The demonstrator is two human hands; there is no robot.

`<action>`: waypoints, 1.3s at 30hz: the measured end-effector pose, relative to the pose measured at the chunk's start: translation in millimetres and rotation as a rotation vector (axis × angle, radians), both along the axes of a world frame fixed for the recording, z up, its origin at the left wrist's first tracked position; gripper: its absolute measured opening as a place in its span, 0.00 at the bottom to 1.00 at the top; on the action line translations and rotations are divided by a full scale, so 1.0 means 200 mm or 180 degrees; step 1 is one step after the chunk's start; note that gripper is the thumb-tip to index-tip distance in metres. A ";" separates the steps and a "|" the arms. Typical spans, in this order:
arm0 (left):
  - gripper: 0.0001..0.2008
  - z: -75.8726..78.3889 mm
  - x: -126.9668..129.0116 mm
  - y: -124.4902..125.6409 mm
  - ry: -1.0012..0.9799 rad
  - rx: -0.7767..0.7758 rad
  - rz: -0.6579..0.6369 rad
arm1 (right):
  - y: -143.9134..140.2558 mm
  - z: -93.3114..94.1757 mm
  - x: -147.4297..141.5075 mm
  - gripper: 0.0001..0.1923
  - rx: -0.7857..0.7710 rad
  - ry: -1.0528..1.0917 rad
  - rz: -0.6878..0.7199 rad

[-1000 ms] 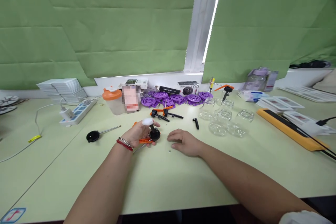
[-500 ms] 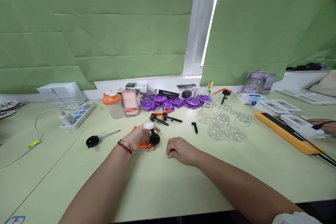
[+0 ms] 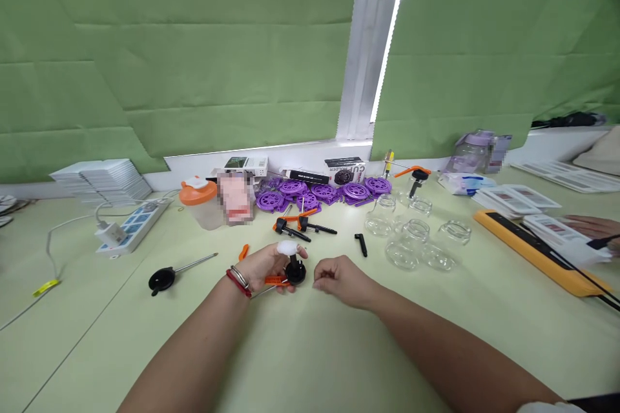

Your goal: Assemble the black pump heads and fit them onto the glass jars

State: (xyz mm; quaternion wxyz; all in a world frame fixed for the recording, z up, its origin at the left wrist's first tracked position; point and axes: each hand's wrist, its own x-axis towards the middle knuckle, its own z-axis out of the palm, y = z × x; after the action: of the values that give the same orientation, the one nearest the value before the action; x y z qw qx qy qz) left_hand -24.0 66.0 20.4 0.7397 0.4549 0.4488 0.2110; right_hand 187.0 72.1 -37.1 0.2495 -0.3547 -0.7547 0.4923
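Note:
My left hand (image 3: pixel 265 264) holds a small black disc part with an upright stem (image 3: pixel 295 269), an orange lever and a thin metal rod under it. One finger has a white wrap. A red and silver bracelet circles that wrist. My right hand (image 3: pixel 341 280) hovers just right of the black part, fingers pinched together as if on something tiny that I cannot make out. A similar black disc with a metal rod (image 3: pixel 163 278) lies on the table to the left.
Purple wheels (image 3: pixel 320 192), black and orange parts (image 3: pixel 296 226) and a black peg (image 3: pixel 360 243) lie behind my hands. Glass jars (image 3: pixel 416 237) stand at the right. An orange-lidded cup (image 3: pixel 197 202), a power strip (image 3: pixel 132 227) and a yellow-edged case (image 3: pixel 537 250) are around. Another person's hand (image 3: pixel 588 227) reaches in at far right.
My right hand lifted off the table and drew in toward the black part, fingers pinching. The view shifted slightly; another person's hand came in at the far right.

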 end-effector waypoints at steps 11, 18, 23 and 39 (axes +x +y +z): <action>0.28 0.02 0.01 0.04 0.0134 -0.0098 -0.0124 | 0.15 0.14 -0.08 0.07 -0.0726 0.0914 -0.0355; 0.27 0.00 0.03 0.05 0.0242 -0.0105 -0.0235 | 0.14 0.16 -0.11 0.06 -0.0040 0.0779 -0.0171; 0.27 0.00 0.04 0.05 0.0290 -0.0117 -0.0230 | 0.14 0.15 -0.11 0.05 0.0259 0.0741 -0.0132; 0.26 0.00 0.04 0.05 0.0318 -0.0159 -0.0185 | 0.14 0.08 -0.15 0.09 -0.0035 0.0812 -0.0255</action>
State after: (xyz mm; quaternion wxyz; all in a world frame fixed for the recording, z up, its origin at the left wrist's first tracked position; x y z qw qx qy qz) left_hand -16.2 75.6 19.9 0.7333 0.4590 0.4769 0.1552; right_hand 157.3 99.5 -21.0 0.3610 -0.3204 -0.6994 0.5271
